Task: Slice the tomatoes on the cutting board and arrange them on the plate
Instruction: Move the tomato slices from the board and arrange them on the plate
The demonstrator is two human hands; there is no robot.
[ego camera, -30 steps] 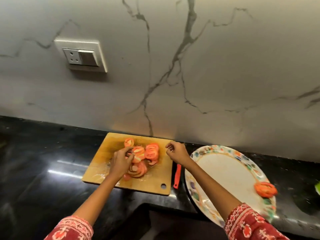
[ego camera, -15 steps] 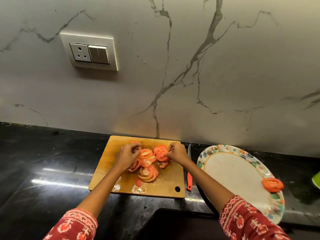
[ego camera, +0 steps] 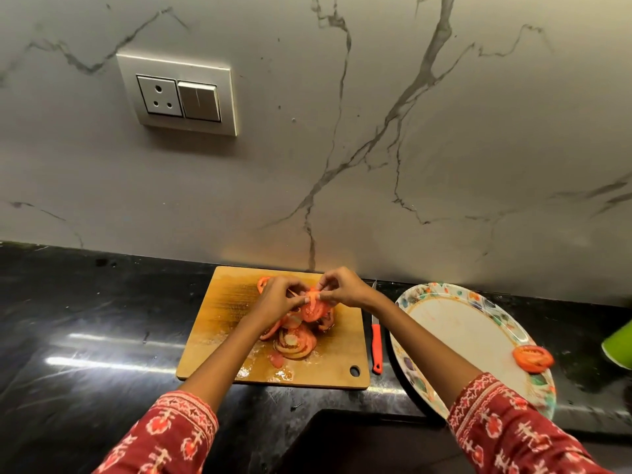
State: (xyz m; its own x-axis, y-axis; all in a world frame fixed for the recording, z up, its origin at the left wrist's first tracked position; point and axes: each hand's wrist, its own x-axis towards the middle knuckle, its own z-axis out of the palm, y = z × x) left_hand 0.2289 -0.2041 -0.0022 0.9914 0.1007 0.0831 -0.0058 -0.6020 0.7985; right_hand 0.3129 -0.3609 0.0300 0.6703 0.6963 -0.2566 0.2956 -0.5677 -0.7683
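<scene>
A wooden cutting board (ego camera: pixel 219 323) lies on the black counter with a pile of tomato slices (ego camera: pixel 295 340) on it. My left hand (ego camera: pixel 278 299) and my right hand (ego camera: pixel 343 289) meet above the pile. Together their fingertips pinch one tomato slice (ego camera: pixel 313 307), lifted a little off the heap. To the right stands a large white plate with a colourful rim (ego camera: pixel 461 330). One tomato slice (ego camera: pixel 532 358) rests on the plate's right edge. A red-handled knife (ego camera: pixel 376 340) lies between board and plate.
The marble wall with a socket and switch plate (ego camera: pixel 178 95) rises right behind the board. A green object (ego camera: pixel 620 347) shows at the far right edge. The counter's front edge drops to a dark recess (ego camera: pixel 359 439) below the board.
Both hands have come together over the pile and lifted one tomato slice between their fingertips. The camera has tilted, so board and plate sit lower in the frame.
</scene>
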